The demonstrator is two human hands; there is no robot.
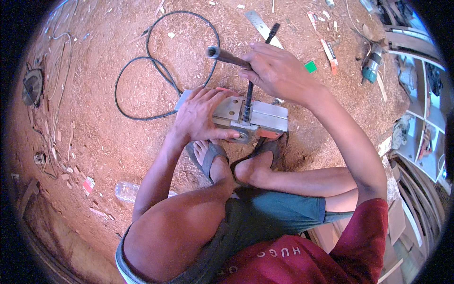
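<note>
An electric hand planer (269, 116) lies upturned above my feet, its flat metal sole plates facing up and bits of orange-red body showing at the edges. My left hand (201, 113) is closed round its left part, fingers over the plate and thumb along the near side by a round grey wheel (241, 136). My right hand (276, 71) grips a dark three-armed socket wrench (229, 57) where its arms meet. One arm reaches down into the gap between the sole plates. Another points left with its hollow end showing, and the third sticks out past my knuckles.
A black cord (147, 42) loops across the chip-strewn ground. Beyond my right hand lie a metal ruler (257, 23), a green piece (310, 66) and an orange-tipped strip (329, 57). A teal power tool (372, 64) lies right, near shelves (416, 113). A clear bottle (126, 191) lies left.
</note>
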